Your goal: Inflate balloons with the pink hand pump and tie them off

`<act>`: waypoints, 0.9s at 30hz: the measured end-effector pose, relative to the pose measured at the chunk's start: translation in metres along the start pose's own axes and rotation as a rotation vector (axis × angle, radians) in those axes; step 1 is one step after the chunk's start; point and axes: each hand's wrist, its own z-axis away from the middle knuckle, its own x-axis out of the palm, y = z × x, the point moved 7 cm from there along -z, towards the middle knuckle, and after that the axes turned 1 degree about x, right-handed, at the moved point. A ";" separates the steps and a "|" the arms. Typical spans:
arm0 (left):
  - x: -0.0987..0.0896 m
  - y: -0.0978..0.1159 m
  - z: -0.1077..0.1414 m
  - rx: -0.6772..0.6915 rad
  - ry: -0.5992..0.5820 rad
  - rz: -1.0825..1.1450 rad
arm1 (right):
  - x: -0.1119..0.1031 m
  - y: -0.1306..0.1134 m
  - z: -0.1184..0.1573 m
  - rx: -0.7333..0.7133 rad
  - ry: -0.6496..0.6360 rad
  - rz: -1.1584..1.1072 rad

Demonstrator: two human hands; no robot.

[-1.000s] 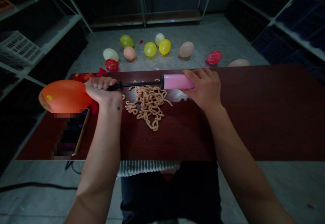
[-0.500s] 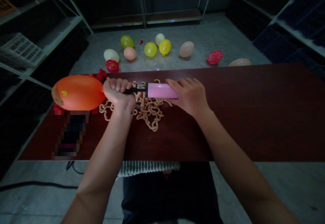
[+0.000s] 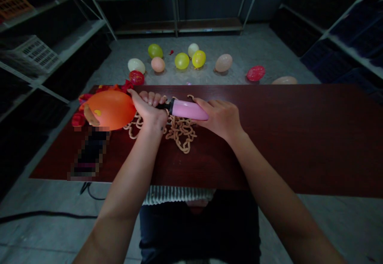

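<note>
A pink hand balloon pump [image 3: 188, 110] lies level between my hands above the table. My left hand [image 3: 150, 107] is closed around its black end and the neck of an inflated orange balloon [image 3: 115, 108]; how the neck meets the pump is hidden by the fingers. The balloon sticks out to the left, with a tan tip and a small yellow mark at its far end. My right hand [image 3: 223, 118] wraps the pink barrel's other end. Beneath the pump and my left wrist, a heap of tan knotted balloons or cord-like loops [image 3: 182, 132] is spread on the table.
Red crumpled pieces [image 3: 79, 118] lie behind the orange balloon on the dark red table [image 3: 284, 136]. A pixelated phone-like object [image 3: 91, 152] rests at the left. Several inflated balloons, including a yellow one [image 3: 199, 59], are on the floor beyond. Metal shelves [image 3: 209, 24] stand around.
The black rod between my left hand and the pink barrel has shortened as the hands came closer together. The pump now tilts slightly down to the right. The whole view has shifted a little.
</note>
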 end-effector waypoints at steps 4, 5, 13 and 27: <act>0.003 0.003 0.002 -0.012 0.024 0.005 | 0.002 0.002 -0.002 0.004 0.003 -0.002; 0.005 0.004 0.003 -0.019 0.034 0.004 | 0.002 0.004 -0.002 0.006 0.005 0.003; 0.002 0.022 -0.002 -0.003 0.161 0.078 | -0.004 0.033 -0.001 0.023 0.047 0.106; -0.011 0.017 -0.017 0.030 0.096 0.040 | -0.012 0.073 0.006 0.085 0.092 0.156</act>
